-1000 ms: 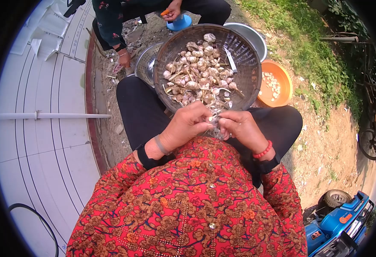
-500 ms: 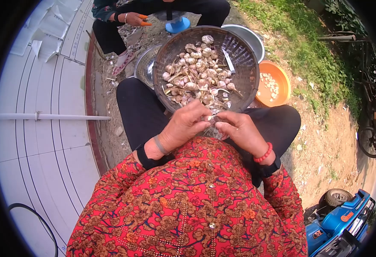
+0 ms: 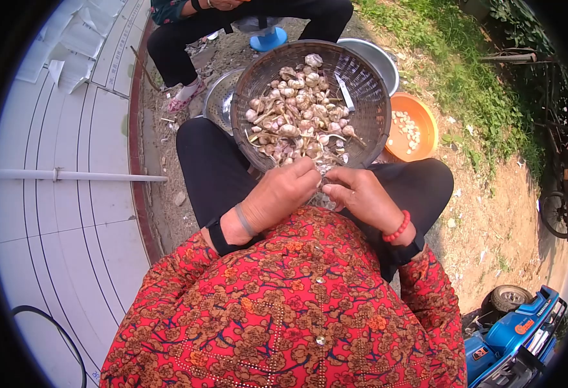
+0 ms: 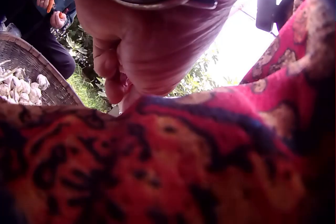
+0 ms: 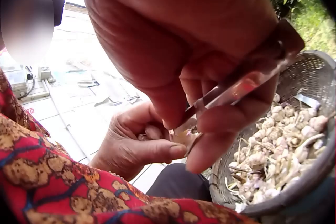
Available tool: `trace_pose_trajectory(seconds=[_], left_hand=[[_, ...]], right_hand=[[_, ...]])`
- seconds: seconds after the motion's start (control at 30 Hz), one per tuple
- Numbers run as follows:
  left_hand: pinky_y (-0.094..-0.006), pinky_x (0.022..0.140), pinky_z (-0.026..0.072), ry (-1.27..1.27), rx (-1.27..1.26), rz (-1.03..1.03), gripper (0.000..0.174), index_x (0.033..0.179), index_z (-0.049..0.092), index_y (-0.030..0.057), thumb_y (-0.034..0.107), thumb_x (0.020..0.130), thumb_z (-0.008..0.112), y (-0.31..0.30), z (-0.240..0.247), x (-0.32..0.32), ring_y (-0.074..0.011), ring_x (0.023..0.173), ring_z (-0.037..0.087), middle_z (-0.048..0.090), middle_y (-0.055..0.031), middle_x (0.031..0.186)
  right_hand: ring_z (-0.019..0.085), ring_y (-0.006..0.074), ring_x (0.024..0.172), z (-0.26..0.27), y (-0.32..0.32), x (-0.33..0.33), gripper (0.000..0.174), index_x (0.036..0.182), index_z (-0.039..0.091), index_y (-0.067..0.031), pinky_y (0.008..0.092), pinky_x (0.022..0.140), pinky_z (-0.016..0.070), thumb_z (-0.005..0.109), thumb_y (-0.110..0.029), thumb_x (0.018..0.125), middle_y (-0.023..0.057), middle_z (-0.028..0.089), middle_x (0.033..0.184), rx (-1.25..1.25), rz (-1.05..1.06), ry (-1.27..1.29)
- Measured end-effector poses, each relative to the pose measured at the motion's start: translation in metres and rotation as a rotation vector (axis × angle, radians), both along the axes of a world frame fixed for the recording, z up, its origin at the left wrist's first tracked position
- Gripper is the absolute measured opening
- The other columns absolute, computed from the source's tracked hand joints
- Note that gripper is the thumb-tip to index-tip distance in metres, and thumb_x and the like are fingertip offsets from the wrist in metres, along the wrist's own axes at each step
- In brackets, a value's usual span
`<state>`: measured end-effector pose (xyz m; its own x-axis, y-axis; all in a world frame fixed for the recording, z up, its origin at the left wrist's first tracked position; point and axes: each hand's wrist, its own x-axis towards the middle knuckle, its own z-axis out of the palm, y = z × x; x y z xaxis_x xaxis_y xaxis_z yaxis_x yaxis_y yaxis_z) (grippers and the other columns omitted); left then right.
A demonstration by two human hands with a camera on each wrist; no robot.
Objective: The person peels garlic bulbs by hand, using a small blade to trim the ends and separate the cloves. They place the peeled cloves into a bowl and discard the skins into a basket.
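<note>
Over my lap, at the near rim of a dark woven basket (image 3: 369,84), my two hands work close together. My left hand (image 3: 287,191) pinches a small pale garlic clove (image 5: 182,136) between thumb and fingers. My right hand (image 3: 365,199) grips a small knife (image 5: 236,88) with a shiny metal surface, its thumb and forefinger right at the clove. From above, the fingers hide most of the clove. Whole garlic bulbs (image 3: 303,110) with dry stems fill the middle of the basket. The left wrist view shows mostly the back of the left hand and patterned cloth.
Another knife (image 3: 346,94) lies inside the basket on the right. An orange basin (image 3: 434,123) with peeled cloves stands to the right, a metal basin (image 3: 387,58) behind it. A perforated metal bowl (image 3: 216,97) sits at left. Another person (image 3: 251,10) sits opposite, beside a blue stool (image 3: 269,40).
My left fingers have turned inward over the clove, which showed white between the hands before. The person opposite has raised a hand from near the ground up to the lap.
</note>
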<state>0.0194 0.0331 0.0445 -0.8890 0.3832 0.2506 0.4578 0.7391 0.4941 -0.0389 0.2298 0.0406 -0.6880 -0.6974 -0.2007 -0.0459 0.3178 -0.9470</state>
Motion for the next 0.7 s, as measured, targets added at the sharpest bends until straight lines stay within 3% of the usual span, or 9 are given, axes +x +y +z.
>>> trace_pose_trajectory(seconds=[0.13, 0.4, 0.5, 0.7], left_hand=[[-0.0373, 0.057, 0.0496, 0.012, -0.014, -0.029, 0.017, 0.085, 0.052, 0.0043, 0.003, 0.076, 0.065, 0.002, 0.004, 0.000, -0.0281, 0.071, 0.060, 0.047, -0.0095, 0.082], [-0.0380, 0.058, 0.0497, 0.036, -0.012, -0.070, 0.018, 0.082, 0.051, 0.0039, 0.002, 0.075, 0.067, 0.002, 0.002, -0.001, -0.0294, 0.070, 0.058, 0.047, -0.0102, 0.081], [-0.0320, 0.057, 0.0484, -0.016, 0.134, -0.024, 0.015, 0.085, 0.057, 0.0030, 0.003, 0.075, 0.069, 0.002, -0.005, 0.001, -0.0233, 0.067, 0.058, 0.049, -0.0079, 0.081], [-0.0168, 0.058, 0.0387, -0.549, 0.759, 0.181, 0.017, 0.099, 0.067, 0.0029, 0.005, 0.082, 0.070, -0.008, -0.003, -0.002, -0.0017, 0.068, 0.050, 0.052, 0.0034, 0.084]], right_hand=[[0.061, 0.0210, 0.055, -0.012, 0.003, -0.002, 0.017, 0.087, 0.063, 0.0027, 0.0345, 0.054, 0.0472, 0.062, -0.014, 0.086, 0.0151, 0.060, 0.066, -0.019, 0.045, 0.106], [0.061, 0.0172, 0.053, -0.009, 0.001, -0.002, 0.015, 0.087, 0.065, 0.0029, 0.0317, 0.051, 0.0477, 0.062, -0.011, 0.086, 0.0120, 0.061, 0.062, -0.017, 0.015, -0.059], [0.062, 0.0160, 0.053, -0.018, 0.000, 0.001, 0.014, 0.090, 0.066, 0.0027, 0.0303, 0.050, 0.0482, 0.062, -0.010, 0.086, 0.0118, 0.062, 0.062, -0.014, -0.050, -0.007], [0.062, 0.0161, 0.053, -0.041, 0.005, 0.003, 0.015, 0.091, 0.068, 0.0024, 0.0293, 0.050, 0.0479, 0.063, -0.011, 0.086, 0.0115, 0.063, 0.062, 0.031, -0.181, 0.031]])
